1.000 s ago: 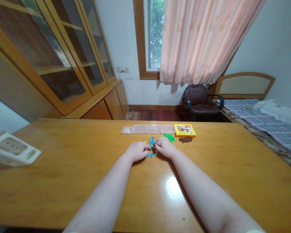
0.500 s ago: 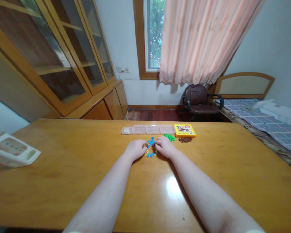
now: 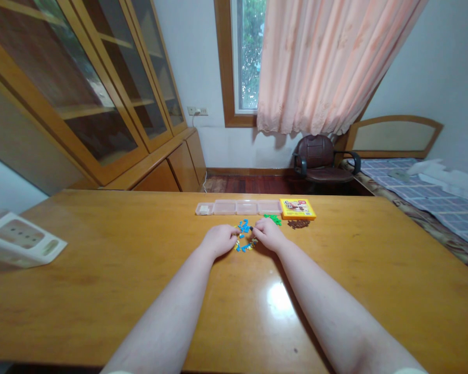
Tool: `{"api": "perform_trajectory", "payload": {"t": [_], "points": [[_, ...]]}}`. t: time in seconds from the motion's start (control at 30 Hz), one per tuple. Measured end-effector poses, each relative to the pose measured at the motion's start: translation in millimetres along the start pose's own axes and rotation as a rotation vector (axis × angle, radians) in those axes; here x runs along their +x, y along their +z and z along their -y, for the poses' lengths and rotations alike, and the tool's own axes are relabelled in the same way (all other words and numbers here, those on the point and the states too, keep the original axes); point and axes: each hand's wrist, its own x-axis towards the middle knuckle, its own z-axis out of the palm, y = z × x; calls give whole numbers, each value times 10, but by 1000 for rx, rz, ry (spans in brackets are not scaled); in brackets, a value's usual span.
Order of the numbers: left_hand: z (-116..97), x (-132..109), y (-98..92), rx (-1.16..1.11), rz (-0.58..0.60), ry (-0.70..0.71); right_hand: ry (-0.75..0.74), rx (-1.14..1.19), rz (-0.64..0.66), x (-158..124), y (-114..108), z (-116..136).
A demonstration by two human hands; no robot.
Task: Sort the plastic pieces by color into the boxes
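Observation:
My left hand [image 3: 220, 241] rests on the table, its fingers curled together at the left side of a small group of blue toy pieces [image 3: 244, 225]. What its fingertips hold, if anything, is too small to make out. Opposite it, my right hand [image 3: 270, 234] is closed in a pinch, with a small dark piece [image 3: 251, 228] at its fingertips. Between the hands, one small blue-and-white piece [image 3: 241, 236] lies on the wood. Nearer to me, an arc of blue, yellow and white pieces [image 3: 244, 249] curves across the tabletop.
Beyond the hands stands a clear compartment box [image 3: 246, 208], with a yellow picture box [image 3: 298, 209] at its right end. Green pieces [image 3: 273, 219] and a brown pile [image 3: 298, 224] lie before them. A white plastic container [image 3: 21, 239] stands far left on the wooden table [image 3: 140, 291].
Both hands have drawn slightly apart, the right one moving a little to the right with the dark piece. More of the blue pieces and the arc show between them.

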Motion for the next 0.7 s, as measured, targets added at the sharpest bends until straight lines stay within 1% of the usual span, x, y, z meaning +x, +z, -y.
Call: {"api": "perform_trajectory", "payload": {"t": [0.2, 0.3, 0.4, 0.57, 0.7], "points": [[-19, -4, -19, 62, -11, -85, 54, 17, 30, -8, 2, -3], [-22, -13, -33, 48, -41, -75, 65, 29, 60, -14, -7, -2], [-31, -25, -49, 7, -37, -8, 54, 24, 89, -17, -12, 2], [-89, -39, -50, -108, 71, 205, 26, 30, 97, -18, -13, 35], [-148, -44, -25, -100, 82, 233, 30, 42, 76, -7, -6, 39]]}}
